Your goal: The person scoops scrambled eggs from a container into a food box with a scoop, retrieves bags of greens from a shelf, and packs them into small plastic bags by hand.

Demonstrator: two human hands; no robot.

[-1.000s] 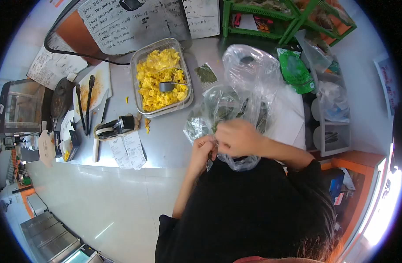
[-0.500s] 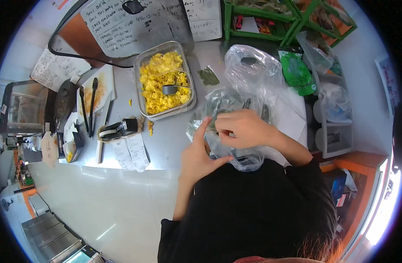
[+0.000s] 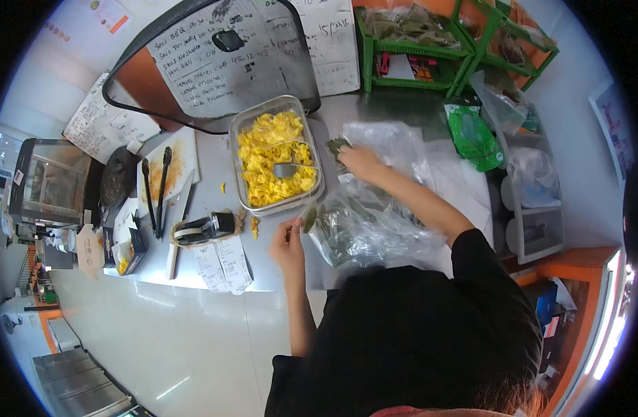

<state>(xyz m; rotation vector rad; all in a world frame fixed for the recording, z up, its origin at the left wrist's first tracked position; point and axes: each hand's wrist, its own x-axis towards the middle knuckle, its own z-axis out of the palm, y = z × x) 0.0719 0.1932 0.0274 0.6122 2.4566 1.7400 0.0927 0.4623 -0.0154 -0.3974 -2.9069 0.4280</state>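
Note:
My left hand (image 3: 288,244) pinches the left edge of a clear plastic bag (image 3: 364,233) that holds dark green packets and lies along the counter's front. Farther back, my right hand (image 3: 361,161) has its fingers closed on a small green packet (image 3: 338,147), just right of the glass container (image 3: 317,193). Yellow pieces (image 3: 270,142) fill that container, with a grey-handled scoop (image 3: 284,169) among them. Behind the bag lies more crumpled clear plastic (image 3: 392,142).
Left of the container are a tape dispenser (image 3: 206,228), receipts (image 3: 223,265), black tongs (image 3: 163,189), a knife (image 3: 183,208) and a cutting board (image 3: 183,154). Green racks (image 3: 411,48), a green pouch (image 3: 473,135) and a grey drawer unit (image 3: 538,226) stand at the back and right.
My right hand has moved back from the bag onto the small packet. My left hand has gone left and closed on the bag's edge. The bag is spread and turned leftward; the view has shifted.

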